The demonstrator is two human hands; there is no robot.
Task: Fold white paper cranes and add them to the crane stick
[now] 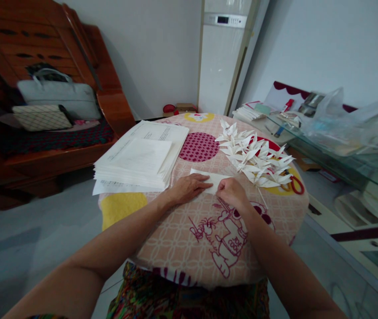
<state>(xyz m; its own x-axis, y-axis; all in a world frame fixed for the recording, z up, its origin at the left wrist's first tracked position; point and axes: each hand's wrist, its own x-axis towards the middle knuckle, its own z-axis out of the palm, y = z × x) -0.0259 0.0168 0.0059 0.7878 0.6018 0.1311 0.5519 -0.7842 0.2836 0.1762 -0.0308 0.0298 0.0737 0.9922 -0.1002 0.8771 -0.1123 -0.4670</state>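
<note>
A small white sheet of paper [208, 178] lies on the round table [175, 248], which is covered by a pink patterned cloth. My left hand [189, 187] rests flat on the paper's left part, fingers stretched out. My right hand [230, 192] is curled in a loose fist and presses on the paper's right edge. Just beyond the hands lies a pile of several folded white paper cranes [255, 157].
A thick stack of white paper sheets [140, 157] sits at the table's left. Red-handled scissors [293, 184] lie by the cranes. A wooden bench with bags [56, 99] stands left, a white floor air conditioner [222, 53] behind, a cluttered glass shelf [335, 133] right.
</note>
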